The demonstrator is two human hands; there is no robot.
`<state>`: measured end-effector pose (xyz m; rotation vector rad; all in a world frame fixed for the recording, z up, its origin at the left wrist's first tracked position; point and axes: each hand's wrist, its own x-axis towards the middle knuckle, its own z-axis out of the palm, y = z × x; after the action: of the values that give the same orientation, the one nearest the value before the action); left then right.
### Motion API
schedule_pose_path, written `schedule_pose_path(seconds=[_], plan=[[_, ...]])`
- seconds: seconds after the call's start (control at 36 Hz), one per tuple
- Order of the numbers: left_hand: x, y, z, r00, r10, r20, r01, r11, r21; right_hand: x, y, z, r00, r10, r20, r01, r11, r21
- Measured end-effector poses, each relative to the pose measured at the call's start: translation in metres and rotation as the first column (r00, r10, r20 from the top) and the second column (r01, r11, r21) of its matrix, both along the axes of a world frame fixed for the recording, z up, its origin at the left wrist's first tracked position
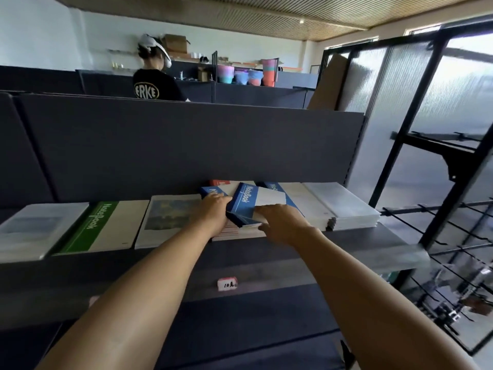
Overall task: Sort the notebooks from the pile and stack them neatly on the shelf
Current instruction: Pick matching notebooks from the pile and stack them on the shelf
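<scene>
A loose pile of notebooks [240,233] lies in the middle of the dark shelf [373,244]. On top sit blue-and-white ones marked NoteBook [248,201], skewed, with a red one [217,182] behind. My left hand [213,209] grips the left edge of the top blue notebooks, fingers curled over them. My right hand [280,221] lies on their near right corner, thumb under the edge. Sorted stacks flank the pile: green-and-white [98,227], painted-cover [168,218] and pale grey [32,231] to the left, white ones [344,206] to the right.
A dark panel [186,145] backs the shelf. A small price tag [226,284] sits on the shelf's front lip. A black metal rack [453,236] with translucent panels stands at the right. Another person [154,78] stands beyond the partition.
</scene>
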<state>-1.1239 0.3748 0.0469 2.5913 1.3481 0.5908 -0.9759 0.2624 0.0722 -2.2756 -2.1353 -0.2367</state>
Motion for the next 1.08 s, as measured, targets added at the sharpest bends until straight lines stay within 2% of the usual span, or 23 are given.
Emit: schedule_pose_path(seconds=[0.06,0.14,0.22,0.31,0.56,0.69,0.78,0.94,1.08], plan=[[-0.001,-0.006,-0.002,0.996,0.06,0.07,-0.063,0.997,0.042,0.002,0.002,0.005,0.999,0.02,0.034,-0.018,0.999,-0.045],[-0.006,-0.019,-0.007,0.95,0.222,0.22,-0.248,0.963,0.101,0.005,0.005,0.016,0.998,0.062,0.03,-0.058,0.99,-0.126],[-0.01,-0.031,-0.01,0.88,0.346,0.326,-0.379,0.924,0.041,0.008,0.007,0.024,0.996,0.087,0.008,-0.085,0.982,-0.168],[-0.007,-0.038,-0.009,0.835,0.404,0.372,-0.427,0.904,-0.024,0.011,0.006,0.028,0.996,0.087,-0.021,-0.089,0.978,-0.188],[-0.001,-0.043,-0.006,0.813,0.488,0.317,-0.515,0.857,0.002,0.021,0.011,0.018,0.984,0.158,0.079,-0.148,0.982,-0.118],[0.009,-0.042,0.008,0.859,0.431,0.277,-0.471,0.877,0.098,0.025,0.011,0.005,0.954,0.208,0.215,-0.205,0.978,-0.037],[0.022,-0.041,0.015,0.895,0.37,0.248,-0.403,0.91,0.1,0.029,0.011,0.001,0.966,0.191,0.174,-0.195,0.981,0.007],[0.045,-0.034,0.015,0.941,0.3,0.156,-0.293,0.954,-0.067,0.045,0.005,-0.007,0.981,0.189,0.05,-0.191,0.981,0.041],[0.049,-0.032,0.013,0.953,0.288,0.095,-0.277,0.954,-0.114,0.06,0.002,-0.01,0.98,0.197,-0.031,-0.194,0.978,0.081]])
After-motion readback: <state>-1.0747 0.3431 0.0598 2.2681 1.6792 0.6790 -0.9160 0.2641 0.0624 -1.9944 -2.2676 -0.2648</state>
